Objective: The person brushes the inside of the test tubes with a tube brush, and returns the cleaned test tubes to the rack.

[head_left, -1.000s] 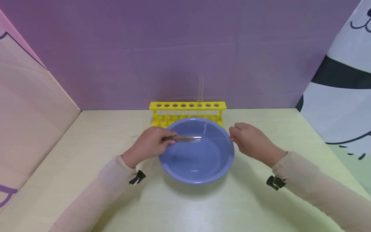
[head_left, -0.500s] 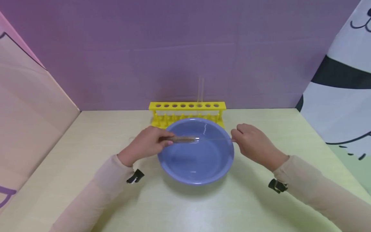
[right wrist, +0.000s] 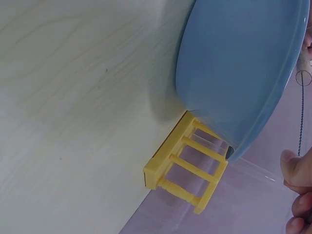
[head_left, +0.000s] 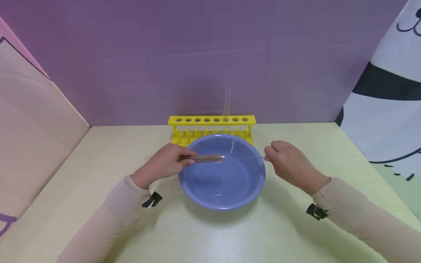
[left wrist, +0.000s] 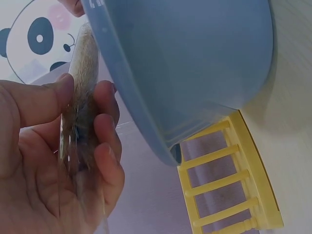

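Over the blue basin, my left hand grips a clear glass test tube lying level, its mouth to the right. A test tube brush with brownish bristles sits inside the tube, the bristles reaching almost to the mouth. Its thin twisted wire handle runs out to my right hand, whose curled fingers pinch the end past the basin's right rim. In the left wrist view the thumb and fingers wrap the tube from both sides. The right hand is cut off at that wrist view's edge.
Behind the basin stands a yellow test tube rack, partly covered by the basin. Another clear test tube rises from it. The pale wooden table ends at a purple backdrop.
My hands have drawn slightly apart, the left one leftward and the right one rightward. Inside the tube the bristles have slid a little toward the mouth.
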A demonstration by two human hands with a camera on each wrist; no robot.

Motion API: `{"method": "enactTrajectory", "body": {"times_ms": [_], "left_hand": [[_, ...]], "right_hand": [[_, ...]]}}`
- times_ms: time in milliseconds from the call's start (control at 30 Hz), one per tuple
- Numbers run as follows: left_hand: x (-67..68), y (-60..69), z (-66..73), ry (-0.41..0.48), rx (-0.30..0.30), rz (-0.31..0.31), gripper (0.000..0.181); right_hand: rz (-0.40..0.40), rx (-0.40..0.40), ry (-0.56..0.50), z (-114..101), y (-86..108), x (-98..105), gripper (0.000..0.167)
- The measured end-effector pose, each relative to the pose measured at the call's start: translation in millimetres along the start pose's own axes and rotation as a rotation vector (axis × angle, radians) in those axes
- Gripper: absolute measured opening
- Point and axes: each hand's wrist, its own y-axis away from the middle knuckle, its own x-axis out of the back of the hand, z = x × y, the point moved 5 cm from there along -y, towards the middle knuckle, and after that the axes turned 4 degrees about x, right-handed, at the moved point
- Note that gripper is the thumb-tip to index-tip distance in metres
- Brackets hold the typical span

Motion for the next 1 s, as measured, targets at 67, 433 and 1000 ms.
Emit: {"method": "enactTrajectory", "body": {"times_ms": [67,433,1000], "left_hand": [[0.6,0.2,0.2,0.001,-0.004,-0.001,0.023],[2.0,1.0,-3.1,0.014,-0.018,-0.001,0.022],[2.0,2.0,-7.3,-0.035,-0.048,0.035,0.025]], "right_hand": [[0.007,0.007,0.002,0,0.7,1,0.025],[0.021,0.021,0.015,1,3.7,1,0.026],[-0.109,-0.042,-0.056,10,5.7,0,0.028]]}}
